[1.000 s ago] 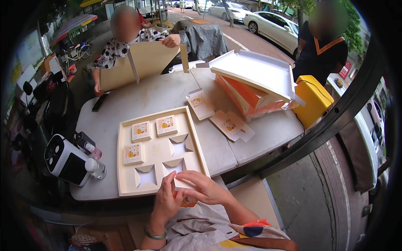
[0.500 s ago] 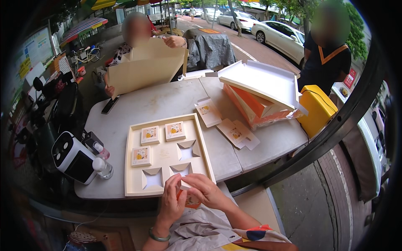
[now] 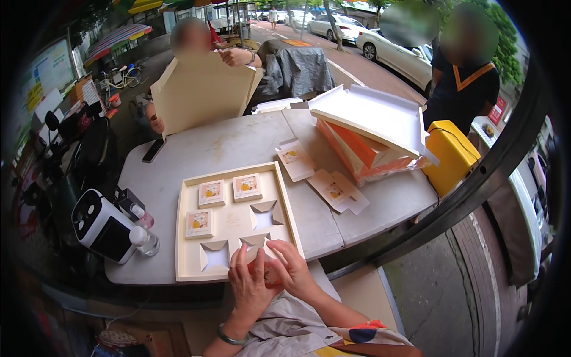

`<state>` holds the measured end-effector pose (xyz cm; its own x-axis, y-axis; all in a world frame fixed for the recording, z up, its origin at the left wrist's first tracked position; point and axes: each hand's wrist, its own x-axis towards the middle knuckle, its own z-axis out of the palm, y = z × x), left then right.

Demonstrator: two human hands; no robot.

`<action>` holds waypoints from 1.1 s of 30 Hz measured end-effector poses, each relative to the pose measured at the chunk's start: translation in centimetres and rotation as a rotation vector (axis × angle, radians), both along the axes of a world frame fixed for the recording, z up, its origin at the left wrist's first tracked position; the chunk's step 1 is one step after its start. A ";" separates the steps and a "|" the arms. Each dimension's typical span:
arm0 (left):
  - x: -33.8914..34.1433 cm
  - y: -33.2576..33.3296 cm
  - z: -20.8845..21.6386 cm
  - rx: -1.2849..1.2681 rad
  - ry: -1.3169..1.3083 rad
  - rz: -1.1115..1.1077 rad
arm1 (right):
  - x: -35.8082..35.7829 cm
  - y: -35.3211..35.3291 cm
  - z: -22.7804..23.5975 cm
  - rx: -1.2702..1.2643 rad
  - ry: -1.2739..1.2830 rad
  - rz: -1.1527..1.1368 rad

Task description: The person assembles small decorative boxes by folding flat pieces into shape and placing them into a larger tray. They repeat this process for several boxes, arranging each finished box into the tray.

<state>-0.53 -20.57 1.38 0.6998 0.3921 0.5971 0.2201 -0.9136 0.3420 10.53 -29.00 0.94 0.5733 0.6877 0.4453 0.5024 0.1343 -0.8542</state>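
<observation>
In front of my lap, my left hand (image 3: 248, 288) and my right hand (image 3: 297, 278) both grip a small orange-and-white carton (image 3: 271, 275). The fingers of both hands bend around its upper edges, covering much of it. Just beyond lies a shallow cream gift box (image 3: 179, 256) with square recesses. Three small picture boxes, one at the back left (image 3: 212, 193), one at the back right (image 3: 247, 187) and one at the left middle (image 3: 199, 224), sit in it. Other recesses, such as the front left recess (image 3: 215, 256), hold nothing. My hands partly cover another recess.
Two flattened cartons, one farther (image 3: 295, 160) and one nearer (image 3: 334, 191), lie right of the gift box. Behind them rises a stack with a white-lined lid (image 3: 372, 116). A white device (image 3: 102, 225), bottles (image 3: 144, 240) and a phone (image 3: 154, 150) stand left. Across, a person handles cardboard (image 3: 205, 92).
My fingers have shifted on the carton, and the right fingertips have lifted and spread slightly. Across the table, the person has tilted the large cardboard more upright.
</observation>
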 end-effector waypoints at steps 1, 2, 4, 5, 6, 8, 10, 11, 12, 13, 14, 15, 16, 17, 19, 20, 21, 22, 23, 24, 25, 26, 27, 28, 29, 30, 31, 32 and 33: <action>0.0 0.0 -0.1 -0.002 -0.009 -0.002 | 0.0 0.0 0.0 -0.001 0.004 0.006; 0.0 0.1 -0.3 -0.003 -0.020 -0.006 | 0.1 0.0 0.2 0.002 0.009 0.034; -0.1 0.2 -0.6 0.010 -0.037 -0.012 | 0.2 -0.1 0.5 0.007 0.020 0.088; -0.1 0.2 -0.8 0.023 -0.044 -0.016 | 0.3 -0.2 0.5 0.007 -0.001 0.094; 0.0 0.2 -0.9 0.037 -0.051 -0.020 | 0.4 -0.2 0.4 0.006 -0.021 0.099; 0.1 0.3 -0.5 -0.010 -0.066 -0.031 | 0.7 -0.5 0.6 -0.002 -0.094 0.086; 0.3 0.5 -0.6 -0.030 -0.076 -0.018 | 0.4 -0.6 1.1 0.103 0.092 -0.037; 0.4 0.6 -0.5 -0.043 -0.067 -0.023 | 0.5 -0.8 1.3 0.160 0.181 -0.105; 0.2 0.6 -0.3 -0.056 -0.058 -0.028 | 0.8 -1.0 1.1 0.187 0.243 -0.155; 0.0 0.7 -0.2 -0.069 -0.048 -0.034 | 1.0 -1.2 0.7 0.182 0.250 -0.150; -0.2 0.8 -0.1 -0.082 -0.036 -0.033 | 1.1 -1.3 0.3 0.176 0.256 -0.152; -0.3 0.8 -0.2 -0.101 -0.036 -0.022 | 1.2 -1.4 0.3 0.170 0.263 -0.153; -0.3 1.0 -0.3 -0.106 -0.042 -0.017 | 1.4 -0.9 0.5 0.253 0.155 -0.171; -0.3 1.0 -0.5 -0.113 -0.046 -0.009 | 1.5 -0.9 0.7 0.241 0.045 -0.158; -0.2 1.1 -0.8 -0.100 -0.063 -0.032 | 1.4 -1.0 0.6 0.163 0.011 -0.059; -0.2 1.1 -0.9 -0.092 -0.070 -0.031 | 1.2 -0.9 0.4 0.125 -0.002 0.003; -0.2 1.1 -0.9 -0.089 -0.063 -0.046 | 1.1 -0.8 0.3 0.097 -0.008 0.026; -0.3 1.0 -0.8 -0.087 -0.056 -0.060 | 1.0 -0.7 0.2 0.068 -0.014 0.050; -0.3 1.0 -0.7 -0.085 -0.049 -0.075 | 0.9 -0.6 0.1 0.040 -0.020 0.074; -0.4 1.0 -0.7 -0.085 -0.046 -0.072 | 0.7 -0.6 0.0 0.014 0.031 0.097; -0.3 1.0 -0.6 -0.085 -0.043 -0.069 | 0.5 -0.5 -0.1 0.014 0.053 0.096; -0.4 0.9 -0.6 -0.085 -0.041 -0.064 | 0.3 -0.4 -0.2 0.014 0.075 0.096; -0.4 0.9 -0.6 -0.093 -0.046 -0.062 | 0.2 -0.3 -0.2 0.015 0.097 0.096; -0.3 0.8 -0.5 -0.100 -0.051 -0.060 | 0.2 -0.2 -0.3 0.007 0.081 0.102; -0.4 0.8 -0.5 -0.107 -0.056 -0.057 | 0.2 -0.1 -0.5 -0.001 0.065 0.109; -0.4 0.8 -0.5 -0.112 -0.060 -0.054 | 0.2 -0.1 -0.5 -0.009 0.048 0.116; -0.4 0.8 -0.5 -0.116 -0.064 -0.051 | 0.2 -0.1 -0.3 -0.041 0.022 0.128; -0.4 0.8 -0.5 -0.123 -0.068 -0.049 | 0.3 -0.3 0.0 -0.076 -0.004 0.138; -0.3 0.8 -0.5 -0.133 -0.079 -0.040 | 0.4 -0.4 0.2 -0.110 -0.030 0.149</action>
